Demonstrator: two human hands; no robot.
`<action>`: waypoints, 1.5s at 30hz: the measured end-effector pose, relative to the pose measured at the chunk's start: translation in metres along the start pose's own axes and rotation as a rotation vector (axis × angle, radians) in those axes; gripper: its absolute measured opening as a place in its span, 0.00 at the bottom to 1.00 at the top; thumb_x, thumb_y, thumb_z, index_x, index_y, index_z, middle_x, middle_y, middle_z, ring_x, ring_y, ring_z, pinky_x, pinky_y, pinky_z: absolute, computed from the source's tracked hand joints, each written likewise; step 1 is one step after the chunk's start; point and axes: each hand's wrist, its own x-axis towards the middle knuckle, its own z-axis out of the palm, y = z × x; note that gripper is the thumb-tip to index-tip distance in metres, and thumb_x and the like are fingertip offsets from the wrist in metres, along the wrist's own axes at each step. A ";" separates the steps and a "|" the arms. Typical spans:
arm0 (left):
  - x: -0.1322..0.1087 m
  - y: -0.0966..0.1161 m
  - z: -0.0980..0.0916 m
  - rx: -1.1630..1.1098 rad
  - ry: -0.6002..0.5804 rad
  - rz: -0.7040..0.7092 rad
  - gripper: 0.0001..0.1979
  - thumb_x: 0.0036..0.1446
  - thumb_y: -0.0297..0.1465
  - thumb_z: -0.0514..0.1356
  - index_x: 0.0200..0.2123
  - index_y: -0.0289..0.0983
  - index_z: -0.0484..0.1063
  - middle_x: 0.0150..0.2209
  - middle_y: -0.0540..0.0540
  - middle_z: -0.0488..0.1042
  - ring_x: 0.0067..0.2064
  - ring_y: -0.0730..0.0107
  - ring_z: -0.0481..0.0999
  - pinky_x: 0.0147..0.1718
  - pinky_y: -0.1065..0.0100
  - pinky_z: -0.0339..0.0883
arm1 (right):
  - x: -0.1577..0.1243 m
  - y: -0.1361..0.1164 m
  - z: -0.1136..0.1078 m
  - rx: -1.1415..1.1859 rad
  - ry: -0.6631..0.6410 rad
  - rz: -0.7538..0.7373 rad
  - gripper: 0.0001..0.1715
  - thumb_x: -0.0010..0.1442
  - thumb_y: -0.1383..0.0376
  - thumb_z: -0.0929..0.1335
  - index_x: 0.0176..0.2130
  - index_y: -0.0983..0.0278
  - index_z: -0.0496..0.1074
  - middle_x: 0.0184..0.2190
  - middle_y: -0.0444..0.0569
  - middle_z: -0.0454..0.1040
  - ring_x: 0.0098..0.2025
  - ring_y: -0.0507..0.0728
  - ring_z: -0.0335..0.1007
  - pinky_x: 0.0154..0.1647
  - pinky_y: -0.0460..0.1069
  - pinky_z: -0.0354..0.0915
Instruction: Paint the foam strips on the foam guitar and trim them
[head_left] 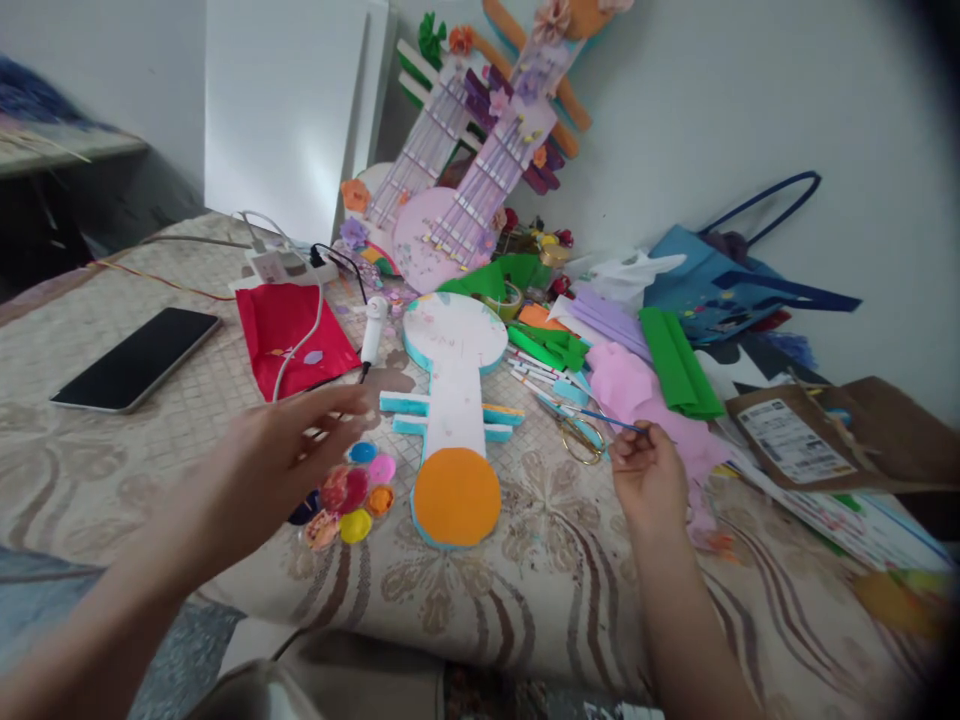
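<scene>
My right hand [646,473] is closed in a pinch on a thin blue paintbrush [592,417] that points left over the scissors [579,437]. My left hand [285,445] hovers with fingers spread and empty above a round paint palette [352,492] of several colours. Between my hands lies a white foam guitar-shaped cut-out [454,375] with turquoise edges and an orange disc [457,496] at its near end.
A black phone [139,357] lies at the left, beside a red bag [289,337] and a white glue gun [373,328]. Two decorated craft guitars [465,170] lean on the wall. Green and pink foam sheets [675,365], a blue bag [712,285] and cardboard [795,435] crowd the right.
</scene>
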 end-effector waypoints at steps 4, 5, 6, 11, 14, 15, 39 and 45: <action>0.054 0.039 0.036 -0.039 -0.142 0.213 0.16 0.57 0.37 0.57 0.46 0.39 0.75 0.40 0.45 0.79 0.35 0.69 0.77 0.31 0.70 0.69 | -0.002 -0.002 0.005 -0.019 -0.011 -0.001 0.08 0.50 0.63 0.70 0.28 0.65 0.69 0.21 0.39 0.67 0.22 0.45 0.63 0.20 0.39 0.60; 0.067 0.046 0.047 -0.056 -0.190 0.249 0.15 0.56 0.36 0.58 0.44 0.38 0.77 0.37 0.45 0.79 0.33 0.69 0.76 0.31 0.70 0.68 | -0.003 -0.002 0.006 -0.019 -0.012 0.003 0.08 0.50 0.63 0.70 0.28 0.65 0.69 0.20 0.39 0.67 0.22 0.45 0.62 0.19 0.39 0.59; 0.078 0.052 0.059 -0.089 -0.226 0.275 0.13 0.55 0.35 0.59 0.41 0.37 0.78 0.33 0.46 0.79 0.31 0.71 0.74 0.30 0.71 0.66 | -0.003 -0.002 0.007 -0.018 -0.012 0.006 0.08 0.50 0.62 0.70 0.28 0.65 0.69 0.20 0.39 0.67 0.21 0.45 0.62 0.19 0.39 0.59; 0.116 0.071 0.113 -0.239 -0.371 0.240 0.12 0.46 0.32 0.65 0.35 0.33 0.80 0.24 0.49 0.73 0.25 0.74 0.68 0.26 0.71 0.61 | -0.003 -0.002 0.009 -0.005 -0.011 0.015 0.09 0.49 0.61 0.71 0.28 0.64 0.69 0.20 0.39 0.67 0.20 0.45 0.61 0.18 0.40 0.58; 0.125 0.074 0.135 -0.263 -0.386 0.227 0.13 0.44 0.32 0.66 0.35 0.32 0.80 0.21 0.51 0.70 0.24 0.74 0.65 0.25 0.70 0.58 | -0.002 -0.001 0.009 0.009 -0.005 0.021 0.10 0.48 0.61 0.71 0.28 0.64 0.69 0.20 0.38 0.67 0.20 0.45 0.61 0.18 0.40 0.58; 0.126 0.073 0.140 -0.271 -0.387 0.224 0.14 0.43 0.32 0.66 0.35 0.32 0.80 0.20 0.52 0.68 0.24 0.74 0.64 0.25 0.70 0.57 | -0.002 -0.001 0.008 0.014 -0.003 0.023 0.10 0.48 0.61 0.72 0.28 0.64 0.68 0.20 0.38 0.67 0.20 0.45 0.61 0.18 0.40 0.58; 0.136 0.067 0.189 -0.183 -0.333 0.252 0.05 0.46 0.31 0.65 0.25 0.37 0.80 0.16 0.55 0.60 0.23 0.75 0.60 0.22 0.72 0.53 | 0.006 -0.019 0.007 0.076 0.022 0.009 0.08 0.52 0.63 0.70 0.27 0.65 0.67 0.21 0.38 0.65 0.21 0.44 0.60 0.19 0.38 0.59; 0.142 0.069 0.192 -0.114 -0.338 0.266 0.06 0.45 0.32 0.65 0.25 0.36 0.80 0.18 0.52 0.67 0.25 0.72 0.66 0.25 0.71 0.58 | 0.012 -0.063 0.001 0.119 0.029 -0.077 0.07 0.55 0.65 0.67 0.26 0.65 0.67 0.20 0.39 0.63 0.19 0.44 0.57 0.16 0.38 0.56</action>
